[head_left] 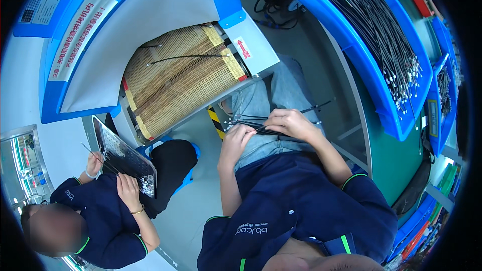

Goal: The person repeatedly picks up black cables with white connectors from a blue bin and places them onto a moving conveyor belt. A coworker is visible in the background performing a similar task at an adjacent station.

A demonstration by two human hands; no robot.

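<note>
Several thin black cables with small white connectors (246,122) lie in a loose bundle across my lap, over light blue jeans. My left hand (238,136) is closed at the left side of the bundle, thumb and fingers pinching a black cable (260,128). Just to the right, my right hand (290,122) is also pinched closed on a cable in the same bundle. One cable end (324,104) sticks out to the right beyond that hand. Fingers hide parts of the bundle, so I cannot tell exactly how many cables each hand grips.
Ahead is a blue-and-white machine with a brown mesh conveyor belt (175,80), a few black cables on it. A large blue bin (351,52) of cables stands on a green table (396,170) at right. At left a co-worker holds a cable over a tray (125,143).
</note>
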